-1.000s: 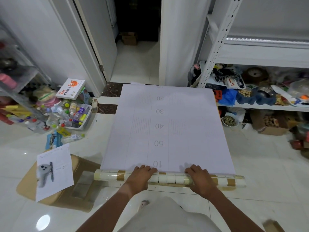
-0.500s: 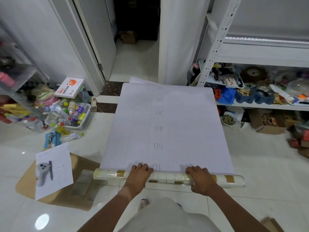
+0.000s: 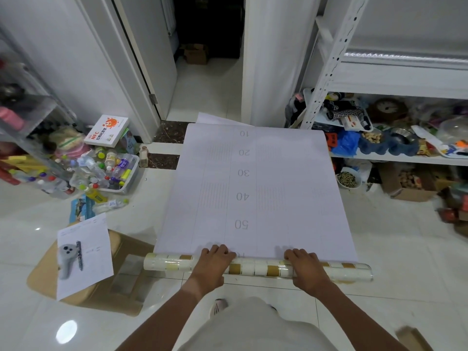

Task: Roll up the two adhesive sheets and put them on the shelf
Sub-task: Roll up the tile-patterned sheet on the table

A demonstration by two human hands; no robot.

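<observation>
Adhesive sheet (image 3: 255, 188) lies flat on the white tiled floor (image 3: 392, 249), backing side up, printed numbers 10 to 50 running down its middle, upside down to the camera. Near edge is rolled into a tube (image 3: 255, 268) with a white-and-gold tile pattern, lying crosswise at 6 o'clock of the flat part. A second sheet's corner (image 3: 215, 119) peeks out from under the far edge at 12 o'clock.

Left hand (image 3: 215, 262) rests on top of the roll left of centre, fingers curled over it onto the flat sheet. Right hand (image 3: 304, 267) does the same right of centre. Both hands grasp the roll; gap of bare roll between them.

Metal shelf (image 3: 395, 158) stands at 2 o'clock, lower levels packed with clutter, blue bag (image 3: 347, 143) at its near end. Bin of bottles (image 3: 109, 173) at 10 o'clock, white NFC box (image 3: 106, 130) propped just behind it. At 8 o'clock a flattened cardboard piece (image 3: 106, 295) on the floor, a paper sheet (image 3: 83, 254) with a controller picture lying on it. Open doorway (image 3: 207, 46) at 12 o'clock, dark inside.
</observation>
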